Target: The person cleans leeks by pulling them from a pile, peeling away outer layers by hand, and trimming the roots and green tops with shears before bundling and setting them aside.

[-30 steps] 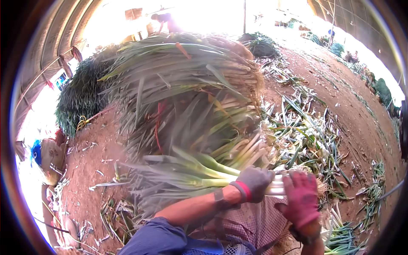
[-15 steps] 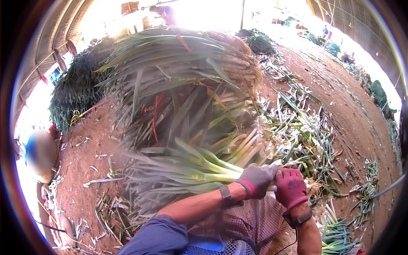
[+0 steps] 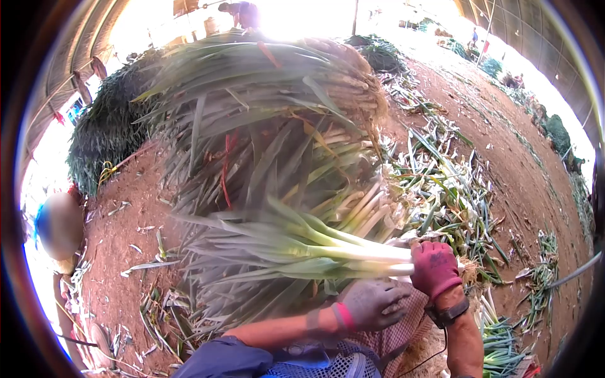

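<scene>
My right hand [image 3: 435, 269], in a red glove, is closed around the root end of several green onions [image 3: 353, 253]. Their white stems point left from it, and the green leaves fan out over the heap. Roots [image 3: 468, 269] stick out to the right of the glove. Below the stems, my left hand [image 3: 373, 305] in a grey glove is apart from them, its fingers loosely bent with nothing visible in them. Just beyond lie more green onions [image 3: 362, 211], beside a large stacked bundle [image 3: 271, 82] with an orange-red tie [image 3: 270, 55].
Peeled leaves and skins [image 3: 444, 183] litter the soil to the right. Trimmed green onions [image 3: 501, 343] lie at lower right. A dark green pile [image 3: 110, 126] stands at the left, near a person with a blurred head [image 3: 60, 227]. Another person [image 3: 242, 14] bends at the back.
My left hand has let go of the stems and moved down toward my lap, baring the white shafts. My right hand still grips the root end, nearly in place.
</scene>
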